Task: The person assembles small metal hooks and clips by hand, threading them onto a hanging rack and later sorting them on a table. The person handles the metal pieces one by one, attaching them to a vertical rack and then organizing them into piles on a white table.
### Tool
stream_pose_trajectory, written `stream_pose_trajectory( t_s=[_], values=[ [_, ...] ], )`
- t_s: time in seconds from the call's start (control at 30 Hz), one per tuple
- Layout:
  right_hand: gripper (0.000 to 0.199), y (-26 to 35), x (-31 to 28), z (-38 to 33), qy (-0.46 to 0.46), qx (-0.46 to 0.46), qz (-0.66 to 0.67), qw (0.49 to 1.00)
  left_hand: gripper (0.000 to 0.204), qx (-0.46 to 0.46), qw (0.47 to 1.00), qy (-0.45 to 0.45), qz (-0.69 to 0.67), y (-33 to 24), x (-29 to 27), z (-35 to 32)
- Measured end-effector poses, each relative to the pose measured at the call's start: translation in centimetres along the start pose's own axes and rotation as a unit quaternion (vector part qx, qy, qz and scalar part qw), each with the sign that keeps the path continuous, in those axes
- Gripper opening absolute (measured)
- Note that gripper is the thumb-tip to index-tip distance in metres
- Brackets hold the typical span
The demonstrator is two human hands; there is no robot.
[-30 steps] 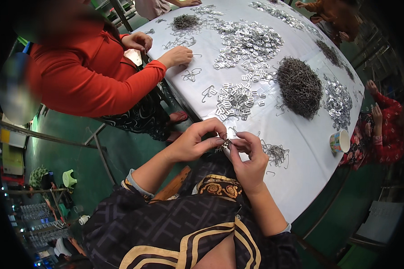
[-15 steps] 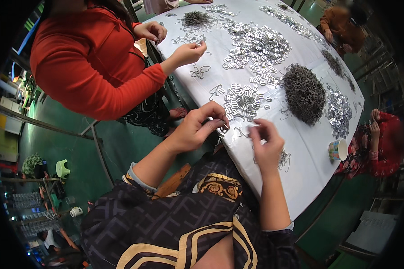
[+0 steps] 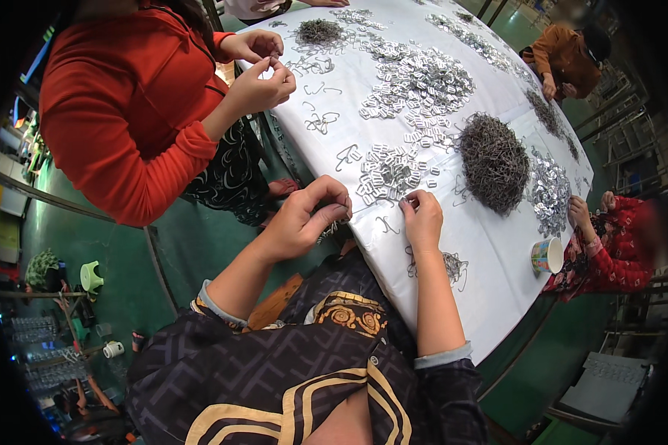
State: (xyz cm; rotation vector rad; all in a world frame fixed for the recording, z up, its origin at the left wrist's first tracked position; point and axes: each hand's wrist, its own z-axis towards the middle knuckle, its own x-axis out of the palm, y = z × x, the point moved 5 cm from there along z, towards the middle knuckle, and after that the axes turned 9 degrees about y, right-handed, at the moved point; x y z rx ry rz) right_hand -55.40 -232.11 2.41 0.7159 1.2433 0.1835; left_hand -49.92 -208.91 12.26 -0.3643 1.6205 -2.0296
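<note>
At the table's near corner my left hand point(image 3: 309, 220) is closed, thumb against curled fingers. What it pinches is too small to make out. A few thin wire pieces show just below its fingers. Over the near edge of a small pile of flat silver metal buckles point(image 3: 387, 172), my right hand point(image 3: 424, 219) has thumb and fingertips pressed together. Whatever is between them is hidden. Two or so bent wire hooks point(image 3: 387, 225) lie on the white tabletop between my hands. A loose cluster of wire hooks point(image 3: 453, 265) is beside my right wrist.
A large heap of dark wire hooks point(image 3: 495, 165) and a bigger buckle pile point(image 3: 423, 78) spread across the white-covered table point(image 3: 490, 297). A paper cup point(image 3: 547, 256) stands near the right edge. A co-worker in red point(image 3: 126, 111) works close on my left; others sit opposite and right.
My right hand has gone from above the loose hooks to the small buckle pile, its fingers closing together. My left hand stays closed near the corner. The left co-worker's hands have come together.
</note>
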Motion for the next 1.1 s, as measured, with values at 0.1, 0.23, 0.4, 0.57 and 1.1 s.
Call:
stream_pose_trajectory(
  t_s=[0.1, 0.23, 0.4, 0.57, 1.1],
  values=[
    [0.014, -0.3, -0.5, -0.1, 0.018, 0.038, 0.107, 0.993, 0.009, 0.023, 0.999, 0.010, 0.041, 0.6, 0.2, 0.1],
    [0.014, 2.7, -2.7, -1.4, 0.073, 0.100, 0.425, 0.897, 0.007, -0.036, 0.999, 0.023, 0.002, 1.9, 1.5, 0.2],
    [0.016, 8.7, -5.8, -4.4, 0.072, 0.018, 0.479, 0.875, 0.008, -0.031, 0.998, 0.034, 0.047, 1.1, 3.6, 0.9],
    [0.017, 10.4, -7.2, -6.2, 0.033, -0.026, 0.404, 0.914, 0.008, -0.041, 0.998, 0.046, 0.025, 0.9, 4.8, 1.3],
    [0.017, 12.4, -10.4, -9.8, -0.099, -0.156, 0.210, 0.960, 0.021, -0.111, 0.961, 0.252, -0.018, 4.6, 3.2, 8.6]
  ],
)
